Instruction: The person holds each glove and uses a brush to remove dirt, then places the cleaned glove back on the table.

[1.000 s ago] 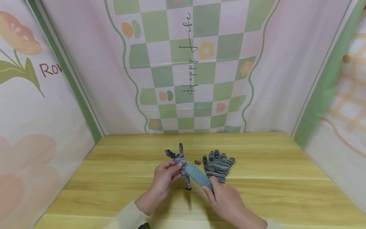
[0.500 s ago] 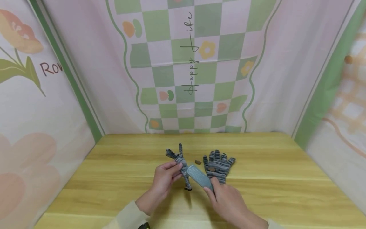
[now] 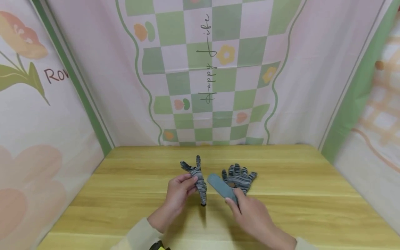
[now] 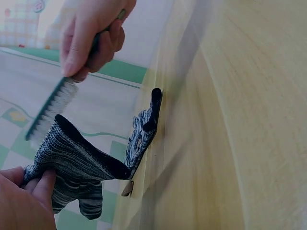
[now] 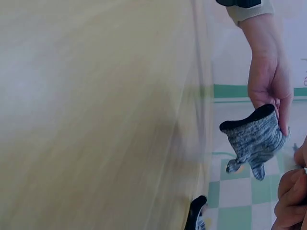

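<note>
My left hand (image 3: 179, 191) pinches a striped grey-and-black knit glove (image 3: 199, 178) by its side, above the table. Its dark cuff (image 4: 93, 153) gapes in the left wrist view, while the fingers of the glove point away from me. My right hand (image 3: 251, 213) grips the handle of a grey-green brush (image 3: 222, 186). White bristles (image 4: 60, 103) run along the brush's underside, close by the glove's cuff in the left wrist view. From the head, a narrow gap shows between brush and glove.
A matching glove (image 3: 241, 178) lies flat on the wooden table (image 3: 297, 215), with a brown oval patch (image 3: 231, 185) on it. Near it in the left wrist view is a small brown piece (image 4: 127, 188). Patterned curtains (image 3: 200, 121) enclose the back and sides.
The brush has drawn away from the held glove, up and to the right, and its back has tilted. The held glove has turned slightly. The brown piece on the table is now hidden from the head.
</note>
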